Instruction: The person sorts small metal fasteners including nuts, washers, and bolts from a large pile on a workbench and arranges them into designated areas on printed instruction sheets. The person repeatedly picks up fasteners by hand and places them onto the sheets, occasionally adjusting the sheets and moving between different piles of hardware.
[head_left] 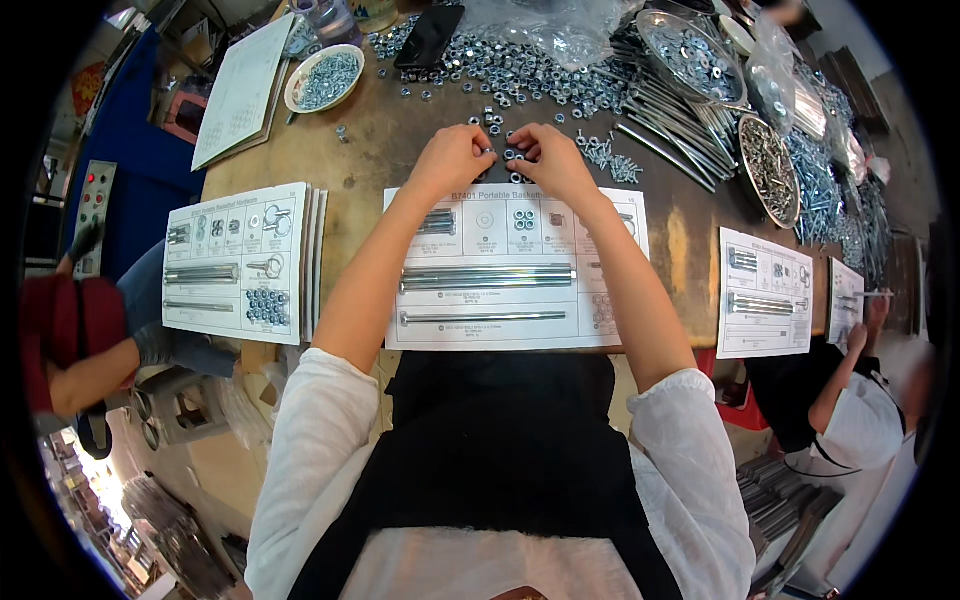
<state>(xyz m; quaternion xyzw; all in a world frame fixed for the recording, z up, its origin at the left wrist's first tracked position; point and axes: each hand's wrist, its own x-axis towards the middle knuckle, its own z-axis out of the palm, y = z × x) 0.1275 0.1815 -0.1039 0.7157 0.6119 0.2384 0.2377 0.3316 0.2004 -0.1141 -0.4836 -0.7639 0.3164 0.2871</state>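
**Both hands at the nuts beyond the centre parts sheet**

The person stands at a brown worktable [370, 150], forearms stretched forward over a printed parts sheet [515, 268] that lies flat at the near edge. On that sheet rest two long steel bolts [487, 277], lying crosswise, one above the other, with smaller fasteners set in the upper boxes.

The left hand [452, 157] is curled, fingertips pinched together at a small nut; whether it grips more than one cannot be told. The right hand [550, 160] is likewise curled, fingers bent down onto a small cluster of nuts [516, 154] lying on the table just past the sheet's far edge. The two hands sit close together, the cluster between them.

Beyond the hands a broad scatter of loose nuts [520, 70] covers the table's far side, with a dark phone [430, 36] lying among them. A white bowl [324, 77] of fasteners stands to the far left, beside an open notebook [243, 88]. To the right, long threaded rods [670, 120] lie in a heap, with two metal dishes [768, 168] of hardware upon and beside them.

A second filled sheet [238, 262] lies to the left, a third sheet [765, 293] to the right. Other persons work at either side; one at the right, in a white sleeve [865, 420], reaches toward a further sheet.
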